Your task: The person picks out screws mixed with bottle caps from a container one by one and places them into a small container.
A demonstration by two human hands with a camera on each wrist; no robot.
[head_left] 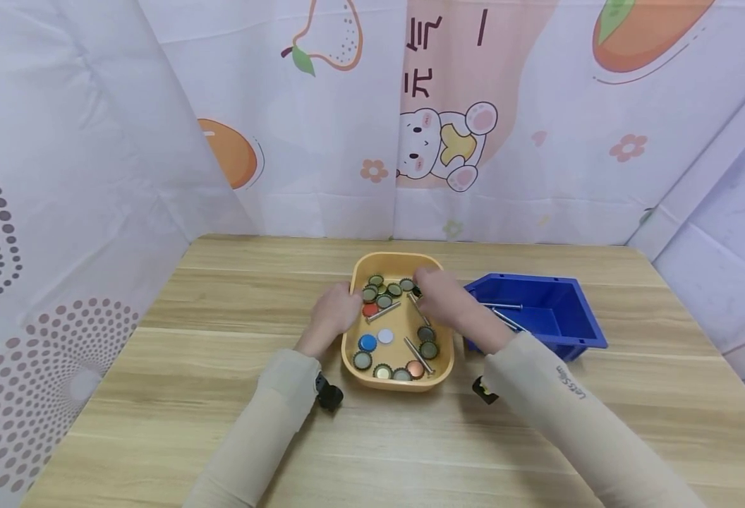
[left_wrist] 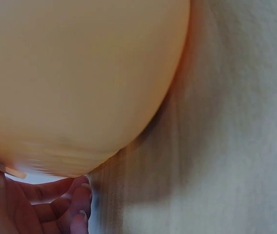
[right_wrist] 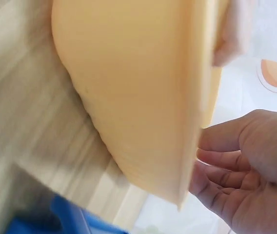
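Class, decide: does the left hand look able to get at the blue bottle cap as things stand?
Probably yes: the left hand is at the left rim of the yellow tray, and the blue bottle cap lies inside near that side, uncovered; only the tray's wall seems between.

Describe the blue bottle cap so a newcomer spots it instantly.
On the wooden table, find the yellow tray left of the blue bin. Inside, toward its near left, the blue cap lies beside a white disc; nothing else visible there is blue.
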